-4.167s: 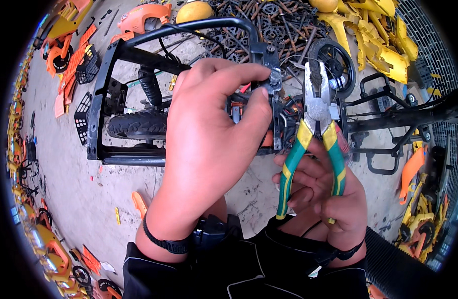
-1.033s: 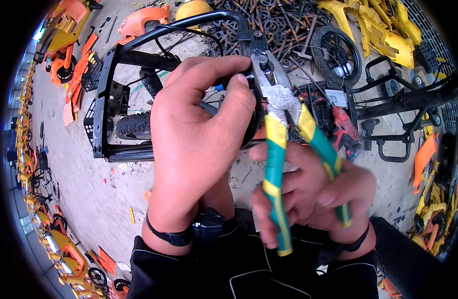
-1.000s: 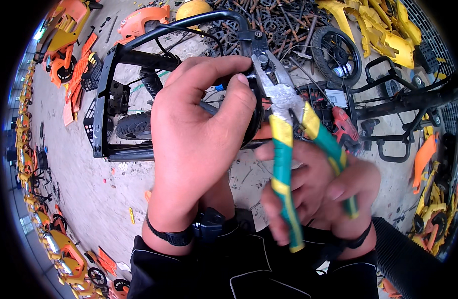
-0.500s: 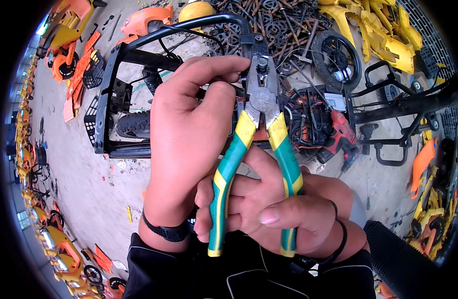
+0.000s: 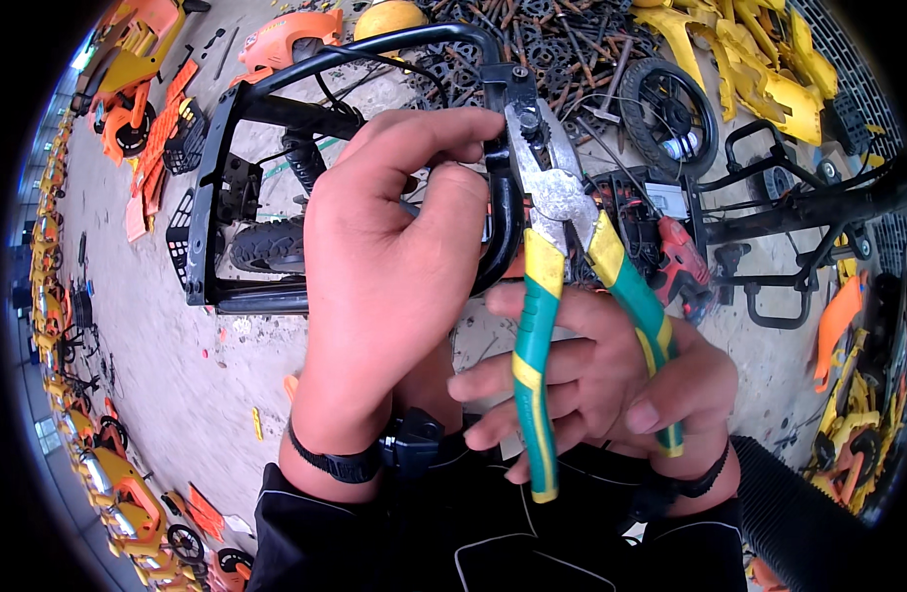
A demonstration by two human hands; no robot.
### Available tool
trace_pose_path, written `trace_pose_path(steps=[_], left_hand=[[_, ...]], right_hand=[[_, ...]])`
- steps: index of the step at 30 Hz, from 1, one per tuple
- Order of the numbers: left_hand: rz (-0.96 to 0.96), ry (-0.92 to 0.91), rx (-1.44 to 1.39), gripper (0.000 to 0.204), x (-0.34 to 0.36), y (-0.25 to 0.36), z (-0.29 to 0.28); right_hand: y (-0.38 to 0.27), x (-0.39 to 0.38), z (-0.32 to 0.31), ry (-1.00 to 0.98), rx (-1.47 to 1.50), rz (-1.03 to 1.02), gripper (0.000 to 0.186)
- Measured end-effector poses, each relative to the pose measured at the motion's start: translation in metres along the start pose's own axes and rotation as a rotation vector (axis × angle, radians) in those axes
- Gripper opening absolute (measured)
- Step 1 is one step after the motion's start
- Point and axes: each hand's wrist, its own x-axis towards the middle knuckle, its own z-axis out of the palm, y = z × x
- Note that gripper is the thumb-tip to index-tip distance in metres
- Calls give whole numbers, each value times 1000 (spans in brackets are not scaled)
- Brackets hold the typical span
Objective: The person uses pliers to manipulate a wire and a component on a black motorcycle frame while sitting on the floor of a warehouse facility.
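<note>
A pair of pliers [image 5: 560, 197] with green and yellow handles stands with its jaws around a bolt [image 5: 528, 120] at the tubing of a black metal frame [image 5: 414, 37]. My right hand [image 5: 606, 380] holds the pliers loosely. Its thumb lies over the right handle, and its outstretched fingers pass behind the left one. My left hand [image 5: 384, 247] is curled beside the jaws, its index fingertip against the black tube. Its thumb is bent below that finger; whatever it grips is hidden.
Beyond the frame lies a heap of rusty cranks and chainrings [image 5: 562, 49]. A small wheel [image 5: 668, 113], a red power drill [image 5: 678, 261] and another black frame [image 5: 779, 222] are to the right. Yellow panels [image 5: 739, 69] fill the far right; orange parts [image 5: 162, 133] lie left.
The pliers have tilted and shifted right, handles swinging rightward. My right hand has moved right with them, and its fingers have loosened and straightened. My left hand has moved slightly right.
</note>
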Motion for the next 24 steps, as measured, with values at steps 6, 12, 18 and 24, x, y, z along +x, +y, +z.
trace_pose_path(steps=[6,12,18,24], left_hand=[[48,7,12,28,0,-7,-2],[73,-6,7,30,1,-6,-1],[91,-28,53,32,1,-5,-2],[120,-54,72,32,2,-2,-3]], right_hand=[[5,10,-2,-93,18,-24,121],[7,10,2,-94,27,-34,121],[11,14,-8,-138,53,-50,116],[16,16,-8,-179,64,-35,108]])
